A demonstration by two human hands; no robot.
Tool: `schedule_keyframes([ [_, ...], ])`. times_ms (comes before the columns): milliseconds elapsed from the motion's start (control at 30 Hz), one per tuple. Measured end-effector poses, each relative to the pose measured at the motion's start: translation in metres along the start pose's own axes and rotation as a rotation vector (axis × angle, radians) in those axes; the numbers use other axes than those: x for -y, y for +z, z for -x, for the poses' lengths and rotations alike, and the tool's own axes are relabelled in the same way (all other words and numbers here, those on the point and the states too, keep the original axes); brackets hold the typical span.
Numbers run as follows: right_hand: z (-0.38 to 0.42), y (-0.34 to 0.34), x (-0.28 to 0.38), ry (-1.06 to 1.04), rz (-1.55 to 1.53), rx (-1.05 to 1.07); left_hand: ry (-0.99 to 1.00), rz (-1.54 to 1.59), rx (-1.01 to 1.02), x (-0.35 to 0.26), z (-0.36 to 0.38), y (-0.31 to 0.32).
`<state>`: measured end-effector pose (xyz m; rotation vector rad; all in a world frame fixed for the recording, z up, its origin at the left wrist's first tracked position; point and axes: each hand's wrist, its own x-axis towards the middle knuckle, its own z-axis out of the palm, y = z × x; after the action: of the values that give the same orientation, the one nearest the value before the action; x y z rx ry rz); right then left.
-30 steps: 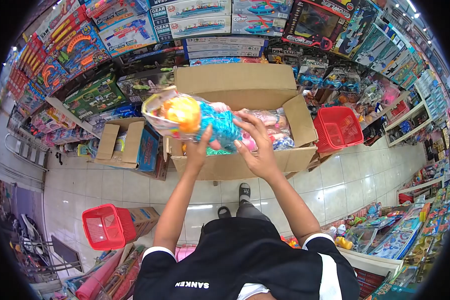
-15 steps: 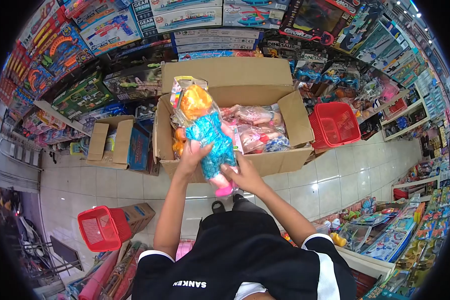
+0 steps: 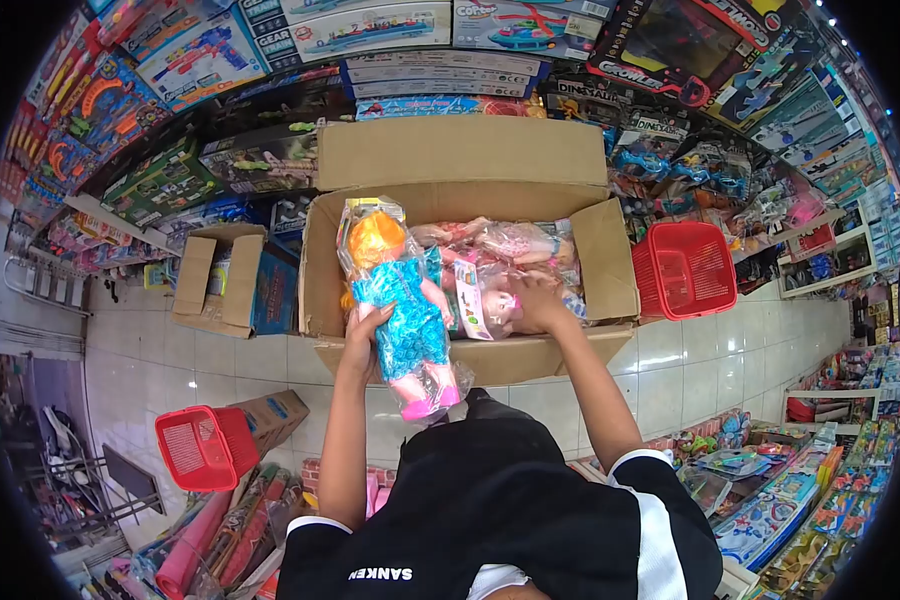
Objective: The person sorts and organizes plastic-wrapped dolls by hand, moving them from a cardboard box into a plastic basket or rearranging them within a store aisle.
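Note:
My left hand [image 3: 363,340] is wrapped round the side of a doll [image 3: 402,305] with orange hair, a shiny blue dress and pink shoes. It is sealed in clear plastic and tilted, its head toward the big open cardboard box [image 3: 450,358]. Inside that box lie several more bagged dolls. My right hand [image 3: 540,303] reaches in at the right side, its fingers curled over another packaged doll [image 3: 500,308]; the fingertips are partly hidden among the wrapping. A white printed card [image 3: 470,300] shows beside that doll's head.
A red plastic basket [image 3: 683,270] stands right of the box. To the left sits a smaller open carton [image 3: 240,280]. Another red basket [image 3: 202,450] and a brown carton [image 3: 275,418] are at lower left. Shelves of boxed toys [image 3: 370,30] curve around behind the box.
My right hand has let go of the blue-dressed doll and moved right into the box onto another doll. My left hand, still holding the first doll, has shifted slightly left and toward me.

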<state>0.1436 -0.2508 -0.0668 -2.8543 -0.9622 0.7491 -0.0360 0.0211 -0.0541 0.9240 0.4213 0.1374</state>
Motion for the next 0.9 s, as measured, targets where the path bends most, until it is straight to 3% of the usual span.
schedule_keyframes([
  [33, -0.004, 0.003, -0.001, 0.063, -0.029, 0.138, 0.004, 0.0, -0.023, 0.003, -0.001, -0.001],
  [67, -0.002, 0.01, -0.002, 0.029, -0.036, 0.058, 0.01, 0.001, -0.046, 0.005, -0.002, -0.002],
  [167, -0.01, 0.02, -0.016, -0.071, 0.004, 0.08, -0.016, 0.05, -0.066, -0.002, 0.0, 0.012],
  [233, -0.006, 0.014, -0.019, -0.057, -0.001, 0.008, -0.009, 0.057, -0.048, -0.002, -0.001, 0.013],
  [433, 0.004, -0.007, -0.048, -0.404, -0.285, -0.298, 0.044, 0.009, -0.039, -0.004, 0.01, 0.007],
  [533, 0.025, -0.034, -0.036, -0.433, -0.73, -0.443, 0.094, -0.022, -0.019, -0.004, 0.023, -0.004],
  [567, 0.036, -0.042, -0.032, -0.436, -0.727, -0.45, 0.125, -0.032, -0.03, -0.004, 0.027, -0.008],
  [633, 0.064, -0.06, -0.022, -0.257, -1.063, -0.532, 0.141, -0.019, -0.004, -0.013, 0.042, -0.006],
  [667, 0.075, -0.061, -0.029, -0.211, -0.983, -0.499, 0.149, -0.005, 0.019, -0.016, 0.05, -0.004],
  [700, 0.074, -0.051, -0.026, -0.216, -1.141, -0.736, 0.143, -0.008, 0.028, -0.019, 0.056, -0.004],
  [767, 0.087, -0.036, -0.033, -0.111, -1.275, -0.865, 0.154, -0.011, 0.089, -0.021, 0.064, -0.006],
  [900, 0.134, -0.055, -0.004, -0.245, -1.899, -1.132, 0.191, 0.025, 0.162, -0.015, 0.063, -0.005],
])
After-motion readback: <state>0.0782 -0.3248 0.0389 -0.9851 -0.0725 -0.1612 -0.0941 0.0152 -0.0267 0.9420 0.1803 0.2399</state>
